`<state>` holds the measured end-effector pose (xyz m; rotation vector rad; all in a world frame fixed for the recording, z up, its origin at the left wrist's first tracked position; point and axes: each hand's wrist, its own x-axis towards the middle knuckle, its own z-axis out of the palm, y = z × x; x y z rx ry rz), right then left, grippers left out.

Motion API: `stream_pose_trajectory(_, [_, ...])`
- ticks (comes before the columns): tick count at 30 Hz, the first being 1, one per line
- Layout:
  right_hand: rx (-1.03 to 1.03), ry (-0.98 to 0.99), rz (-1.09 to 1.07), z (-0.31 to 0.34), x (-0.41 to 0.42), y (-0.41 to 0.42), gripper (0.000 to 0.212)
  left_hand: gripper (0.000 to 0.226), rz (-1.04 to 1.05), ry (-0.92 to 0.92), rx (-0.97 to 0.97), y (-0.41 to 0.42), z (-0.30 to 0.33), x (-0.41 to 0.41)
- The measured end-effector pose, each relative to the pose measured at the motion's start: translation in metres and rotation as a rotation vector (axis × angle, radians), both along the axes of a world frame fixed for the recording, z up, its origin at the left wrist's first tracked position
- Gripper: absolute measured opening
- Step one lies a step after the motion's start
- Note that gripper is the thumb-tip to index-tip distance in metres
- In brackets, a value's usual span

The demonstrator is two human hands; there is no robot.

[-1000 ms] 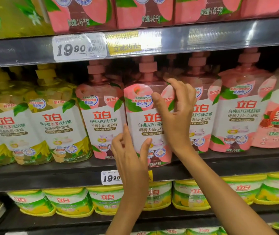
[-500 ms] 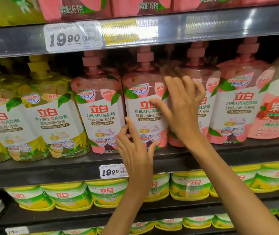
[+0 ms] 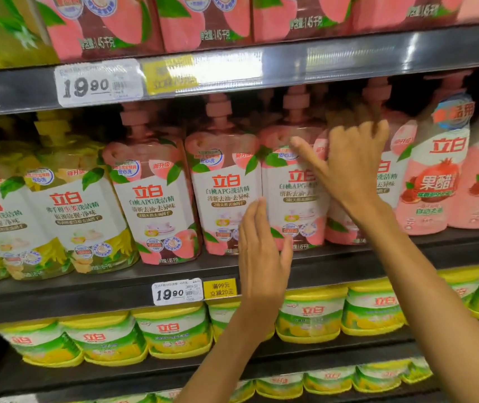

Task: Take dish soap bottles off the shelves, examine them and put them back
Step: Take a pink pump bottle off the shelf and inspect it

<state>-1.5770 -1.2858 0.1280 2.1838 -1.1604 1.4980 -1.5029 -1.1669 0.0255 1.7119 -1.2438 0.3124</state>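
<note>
— Two bare hands are up at the middle shelf (image 3: 58, 289). How do they sit?

— The left hand (image 3: 261, 251) is nearest, fingers straight and together, held edge-on in front of the lower part of a pink peach bottle (image 3: 223, 181); whether it touches the label cannot be told. It grips nothing.

— And the other?

— The right hand (image 3: 348, 170) is higher and to the right, spread wide, thumb stretched left across the label of the next pink bottle (image 3: 293, 196). Its fingertips are blurred, so contact is unclear, but nothing is clasped in it.

— Where are the bottles?

— All standing upright on the shelf, side by side: another pink one (image 3: 153, 199) to the left, yellow-green ones (image 3: 75, 216) beyond it, pomegranate bottles (image 3: 436, 181) at the right.

— Anything else around?

— A price tag (image 3: 177, 292) reading 19.90 on the shelf edge, just left of the left wrist, and yellow-lidded tubs (image 3: 174, 330) on the shelf below. Above, a second 19.90 tag (image 3: 98, 82) and more pink packs (image 3: 203, 21).
</note>
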Motion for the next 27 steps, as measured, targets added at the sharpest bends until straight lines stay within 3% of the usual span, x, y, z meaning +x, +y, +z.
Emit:
stream_pose_trajectory(4, [-0.065,0.105,0.05,0.001,-0.009,-0.011,0.073,0.085,0.013,-0.026,0.083,-0.022,0.0,-0.025])
stream_pose_trajectory(9, [-0.096,0.083,0.207,0.007,-0.024,-0.016,0.067,0.081,0.043,0.341,-0.115,-0.029,0.013,-0.037])
stream_pose_trajectory(12, [-0.068,0.06,0.328,0.01,-0.028,-0.013,0.064,0.076,0.037,0.467,-0.202,-0.029,0.016,-0.036])
stream_pose_trajectory(17, [0.035,0.039,0.493,0.015,-0.026,-0.002,0.081,0.068,0.061,0.541,-0.278,-0.029,0.02,-0.04])
stream_pose_trajectory(27, [0.293,-0.081,0.789,0.017,-0.029,0.008,0.078,0.05,0.006,0.592,-0.332,-0.027,0.02,-0.035])
